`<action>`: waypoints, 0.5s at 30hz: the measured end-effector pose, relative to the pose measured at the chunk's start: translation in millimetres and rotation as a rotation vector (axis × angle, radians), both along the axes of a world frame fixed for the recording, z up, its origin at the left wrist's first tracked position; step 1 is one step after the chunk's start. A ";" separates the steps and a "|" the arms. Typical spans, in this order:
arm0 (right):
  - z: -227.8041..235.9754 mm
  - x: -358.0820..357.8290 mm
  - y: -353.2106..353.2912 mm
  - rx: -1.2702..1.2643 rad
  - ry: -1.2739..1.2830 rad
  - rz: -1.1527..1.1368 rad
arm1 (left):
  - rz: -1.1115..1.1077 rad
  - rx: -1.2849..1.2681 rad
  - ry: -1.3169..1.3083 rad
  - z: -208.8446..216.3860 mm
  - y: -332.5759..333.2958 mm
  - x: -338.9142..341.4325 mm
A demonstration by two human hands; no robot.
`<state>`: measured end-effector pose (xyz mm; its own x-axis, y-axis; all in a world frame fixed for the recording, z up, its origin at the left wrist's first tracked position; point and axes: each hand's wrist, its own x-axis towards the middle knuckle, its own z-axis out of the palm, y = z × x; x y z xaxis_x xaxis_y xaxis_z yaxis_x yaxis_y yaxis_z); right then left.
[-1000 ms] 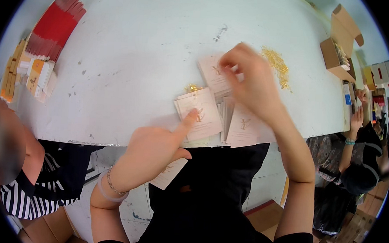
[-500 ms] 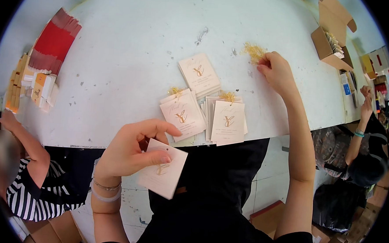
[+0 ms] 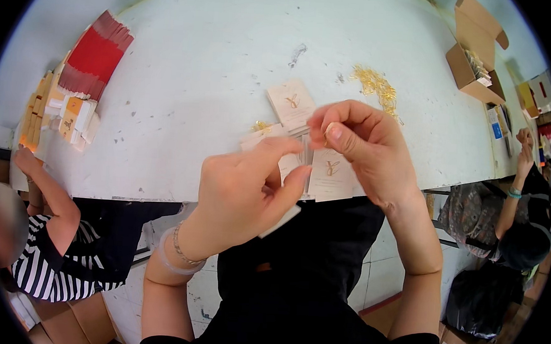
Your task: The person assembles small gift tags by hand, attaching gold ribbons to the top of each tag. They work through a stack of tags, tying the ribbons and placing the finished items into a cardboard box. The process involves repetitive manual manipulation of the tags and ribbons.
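Observation:
My left hand is over the near table edge, thumb and forefinger apart. A cream card held in its other fingers shows only a corner below the hand. My right hand is just to its right, thumb and forefinger pinched on a small gold pin-like piece, mostly hidden. Behind the hands lie stacks of cream cards with gold lettering: a far stack, a left stack partly covered by my left hand, and a right stack. Gold pieces stick out of the left stack's top.
A loose pile of gold pin-like pieces lies beyond my right hand. Red folded sheets and small boxes stand at the left. An open cardboard box is at the far right. Other people sit at both sides.
My right hand has come from the gold pile to the middle, pinching a small piece. My left hand has moved up and right with the card, now mostly hidden. The gold pile is more spread.

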<state>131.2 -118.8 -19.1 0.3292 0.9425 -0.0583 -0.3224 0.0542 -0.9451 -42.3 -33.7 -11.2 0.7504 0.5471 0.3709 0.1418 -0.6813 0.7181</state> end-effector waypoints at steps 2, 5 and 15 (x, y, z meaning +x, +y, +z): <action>-2.6 -5.2 -3.1 0.053 0.060 0.053 | 0.034 0.047 -0.109 -4.7 -1.7 4.1; -1.1 -23.1 -6.0 0.039 0.092 0.039 | 0.061 0.078 -0.230 -14.9 -1.2 6.8; 4.8 -28.3 -14.1 0.063 -0.193 -0.048 | -0.085 -0.446 -0.073 1.5 0.3 -4.1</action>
<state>103.0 -132.9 -14.3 0.3731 0.9252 0.0689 -0.1315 0.1263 -0.9832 -46.4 -33.4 -9.7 0.7803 0.6028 0.1663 0.0371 -0.3101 0.9500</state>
